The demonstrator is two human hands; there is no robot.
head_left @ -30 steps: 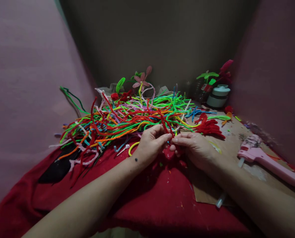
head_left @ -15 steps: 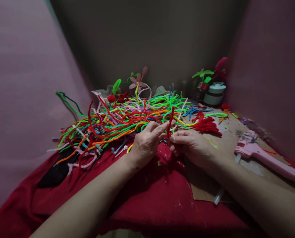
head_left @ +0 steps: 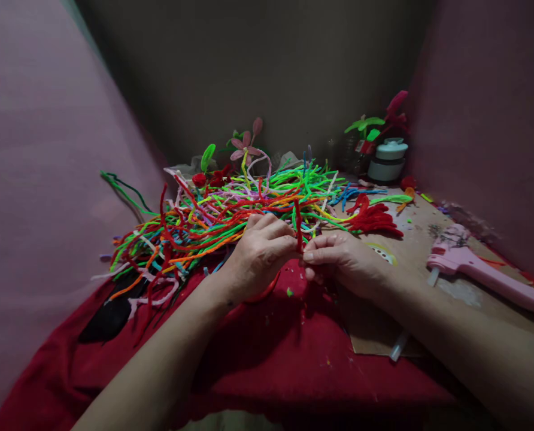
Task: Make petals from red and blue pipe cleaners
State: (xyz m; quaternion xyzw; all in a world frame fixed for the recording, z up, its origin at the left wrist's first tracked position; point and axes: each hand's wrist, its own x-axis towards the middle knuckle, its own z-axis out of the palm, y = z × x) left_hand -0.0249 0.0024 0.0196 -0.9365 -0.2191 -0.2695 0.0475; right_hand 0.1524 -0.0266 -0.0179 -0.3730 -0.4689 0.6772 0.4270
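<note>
My left hand (head_left: 257, 254) and my right hand (head_left: 344, 260) meet over a red cloth (head_left: 267, 353), fingertips pinched together. Between them stands a short red pipe cleaner (head_left: 298, 226), its free end pointing up. Both hands are closed on it. A red loop curves below my left hand. Just behind the hands spreads a big tangled heap of pipe cleaners (head_left: 231, 209) in green, red, orange, yellow, blue and pink.
A pink glue gun (head_left: 482, 272) lies on brown cardboard (head_left: 422, 239) at the right. A bunch of bent red pipe cleaners (head_left: 371, 218) lies right of the heap. A white lidded jar (head_left: 387, 160) and pipe-cleaner flowers (head_left: 244, 143) stand at the back. Walls close in on three sides.
The red pipe cleaner's free end has swung from leaning left to standing upright between my fingertips. My left hand's fingers have curled in tighter, and both hands sit slightly higher in view.
</note>
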